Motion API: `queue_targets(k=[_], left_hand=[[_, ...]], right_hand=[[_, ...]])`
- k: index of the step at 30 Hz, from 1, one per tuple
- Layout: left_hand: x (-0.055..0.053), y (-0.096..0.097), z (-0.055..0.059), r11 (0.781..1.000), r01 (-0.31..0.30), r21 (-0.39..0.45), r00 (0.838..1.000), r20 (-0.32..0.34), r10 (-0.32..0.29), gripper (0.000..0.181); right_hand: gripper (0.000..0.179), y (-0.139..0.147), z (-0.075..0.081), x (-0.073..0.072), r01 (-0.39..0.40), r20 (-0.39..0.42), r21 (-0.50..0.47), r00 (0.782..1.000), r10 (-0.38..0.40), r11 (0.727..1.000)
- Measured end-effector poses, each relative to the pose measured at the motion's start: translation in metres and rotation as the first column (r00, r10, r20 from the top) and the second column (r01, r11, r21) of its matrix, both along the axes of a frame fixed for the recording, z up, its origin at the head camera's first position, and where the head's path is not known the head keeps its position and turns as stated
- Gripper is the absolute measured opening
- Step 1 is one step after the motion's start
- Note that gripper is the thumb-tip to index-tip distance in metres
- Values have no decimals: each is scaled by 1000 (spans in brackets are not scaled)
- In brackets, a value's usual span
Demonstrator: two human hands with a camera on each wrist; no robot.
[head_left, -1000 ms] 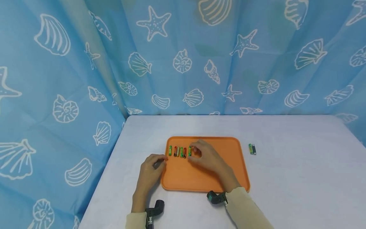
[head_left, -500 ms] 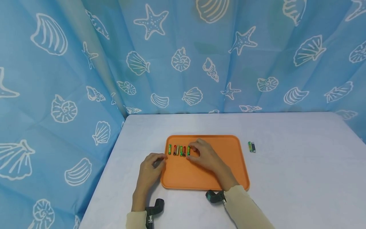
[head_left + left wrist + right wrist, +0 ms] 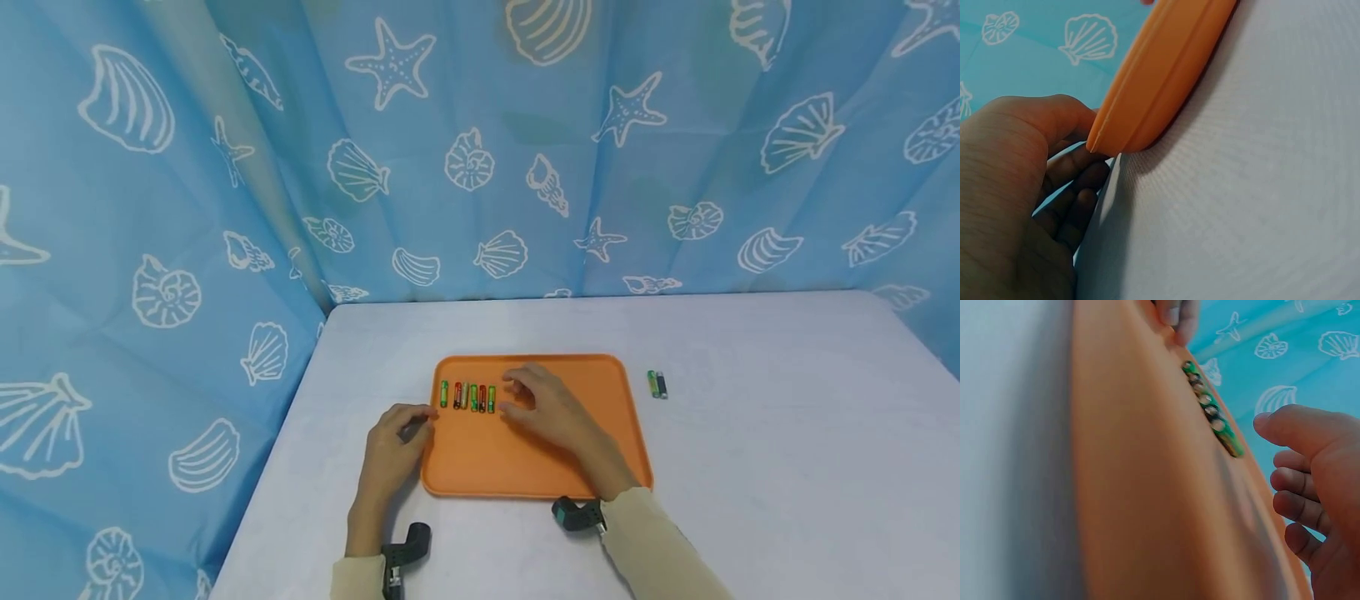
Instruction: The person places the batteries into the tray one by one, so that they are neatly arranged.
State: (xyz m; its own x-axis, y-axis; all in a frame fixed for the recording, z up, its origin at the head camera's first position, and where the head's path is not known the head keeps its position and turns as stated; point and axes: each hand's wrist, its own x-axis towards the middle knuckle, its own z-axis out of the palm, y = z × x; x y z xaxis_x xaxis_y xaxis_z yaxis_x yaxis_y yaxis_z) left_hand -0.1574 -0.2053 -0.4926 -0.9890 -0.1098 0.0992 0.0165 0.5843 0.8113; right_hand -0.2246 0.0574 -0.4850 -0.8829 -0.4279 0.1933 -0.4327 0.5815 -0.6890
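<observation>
Several small batteries, green, red and pale, stand side by side in a row on the orange tray. A green battery lies a little apart at the row's left end. My left hand holds the tray's left rim; the left wrist view has its thumb at the rim and the other fingers curled below. My right hand is just right of the row over the tray, its thumb and fingers spread with nothing between them. In the right wrist view the fingers are off the green end battery.
Two more batteries, one green and one dark, lie together on the white tablecloth right of the tray. A blue curtain with white shells hangs behind and to the left.
The green battery at the row's right end was slid left against its neighbour by my right hand. That hand has since let go and drawn back right. My left hand stays put.
</observation>
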Motion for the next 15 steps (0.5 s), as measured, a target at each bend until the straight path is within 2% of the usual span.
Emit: queue_targets(k=[8,15], left_hand=[[1,2,1,1000,-11,-16,1000,13,11,17],[1,3,0,1000,-10,-14,1000,-13,10,17]], right_hand=[[37,35,17,10,47,-7,38,999,-47,998],[37,61,32,13,33,-34,30,999,-31,999]])
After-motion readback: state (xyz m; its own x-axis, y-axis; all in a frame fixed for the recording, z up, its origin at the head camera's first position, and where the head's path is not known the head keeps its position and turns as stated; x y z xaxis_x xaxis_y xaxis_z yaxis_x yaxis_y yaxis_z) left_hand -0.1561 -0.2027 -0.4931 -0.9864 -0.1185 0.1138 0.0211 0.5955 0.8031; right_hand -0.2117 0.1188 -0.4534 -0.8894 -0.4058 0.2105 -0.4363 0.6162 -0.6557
